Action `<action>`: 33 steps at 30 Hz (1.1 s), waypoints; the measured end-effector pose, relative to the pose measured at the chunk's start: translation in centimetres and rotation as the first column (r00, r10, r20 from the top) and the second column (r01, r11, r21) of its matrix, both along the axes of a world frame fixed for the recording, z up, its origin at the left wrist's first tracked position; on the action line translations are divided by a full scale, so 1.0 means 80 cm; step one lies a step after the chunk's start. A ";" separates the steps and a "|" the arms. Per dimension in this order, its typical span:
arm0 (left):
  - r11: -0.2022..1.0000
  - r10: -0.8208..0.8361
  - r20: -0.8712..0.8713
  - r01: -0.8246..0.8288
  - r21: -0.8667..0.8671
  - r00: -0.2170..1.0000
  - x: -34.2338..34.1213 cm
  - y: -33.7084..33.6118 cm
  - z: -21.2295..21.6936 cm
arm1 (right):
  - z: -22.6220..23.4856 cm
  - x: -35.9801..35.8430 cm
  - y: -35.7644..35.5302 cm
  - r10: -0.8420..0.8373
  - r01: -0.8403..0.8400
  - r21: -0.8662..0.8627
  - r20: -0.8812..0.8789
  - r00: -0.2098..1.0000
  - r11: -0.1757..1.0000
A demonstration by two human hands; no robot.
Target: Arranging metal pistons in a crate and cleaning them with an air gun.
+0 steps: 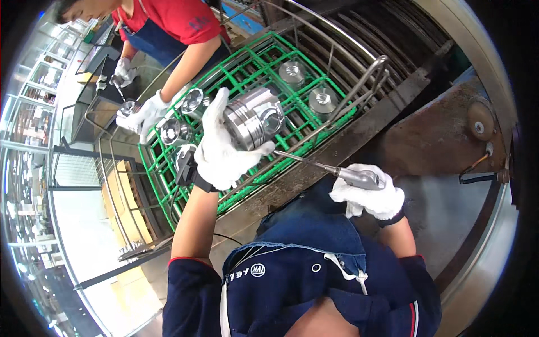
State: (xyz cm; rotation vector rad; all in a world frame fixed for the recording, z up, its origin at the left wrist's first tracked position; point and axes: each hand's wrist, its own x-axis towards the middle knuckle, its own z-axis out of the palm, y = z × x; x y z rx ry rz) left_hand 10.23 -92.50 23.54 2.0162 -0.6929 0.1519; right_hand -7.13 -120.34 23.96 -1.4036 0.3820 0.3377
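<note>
My left hand (222, 154), in a white knitted glove, is closed round a shiny metal piston (247, 124), held tilted above a green wire rack (147, 163). A black strap circles that wrist. In my right hand (373, 196), also gloved, is a grey metal hand tool with a long thin shaft (337, 169). Its tip points left and ends by my left fingers, at the piston's lower edge. Whether the tip touches the piston I cannot tell. Several more pistons sit in the rack, among them a far piston (292, 73) and a right-hand piston (323, 101).
Across the rack, a person in red (179, 22) holds a piston (129, 108) and a thin tool in gloved hands. Bent metal rails (359, 73) surround the rack. A rusty brown machine part (432, 132) stands at right. Yellowish boards (126, 196) lie at left.
</note>
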 end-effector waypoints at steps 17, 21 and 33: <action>0.987 0.102 0.163 -0.120 0.103 0.981 -0.021 0.060 -0.011 | 0.025 0.054 0.055 0.012 -0.037 -0.174 -0.143 0.990 0.984; 0.747 -0.177 -0.395 -0.138 -0.650 0.902 -0.011 0.065 -0.025 | 0.037 0.051 0.070 0.185 -0.203 -0.062 -0.225 0.957 0.977; 0.294 -0.570 -0.572 -0.504 -0.812 0.589 0.017 0.123 -0.042 | 0.019 0.058 0.098 0.126 -0.120 0.050 -0.124 0.984 0.992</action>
